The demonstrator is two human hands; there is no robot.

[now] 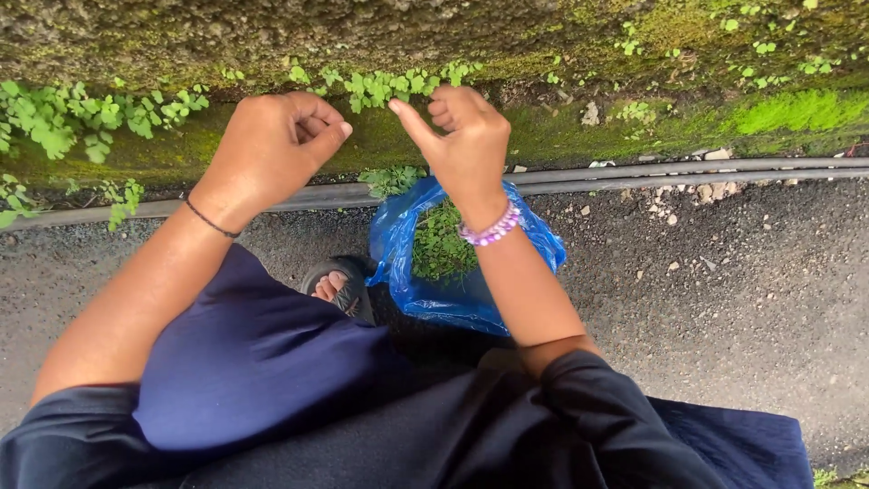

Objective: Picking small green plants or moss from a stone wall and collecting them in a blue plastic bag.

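The picking step looks underway: the right hand (466, 145), at twelve o'clock, pinches a sprig of the small green leafy plants (389, 86) on the mossy stone wall (543, 36). The left hand (267, 149), at eleven, is curled shut; what it holds I cannot tell. Below, at six o'clock, sits the crinkled blue plastic bag (398, 263) of greens.

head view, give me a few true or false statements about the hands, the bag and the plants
1. The blue plastic bag holds green leaves. True.
2. The right hand wears a beaded bracelet. True.
3. The left hand grips the bag. False: it is up at the small leafy plants on the mossy wall, apart from the bag.
4. The bag hangs on the wall. False: it sits on the ground by a sandalled foot.
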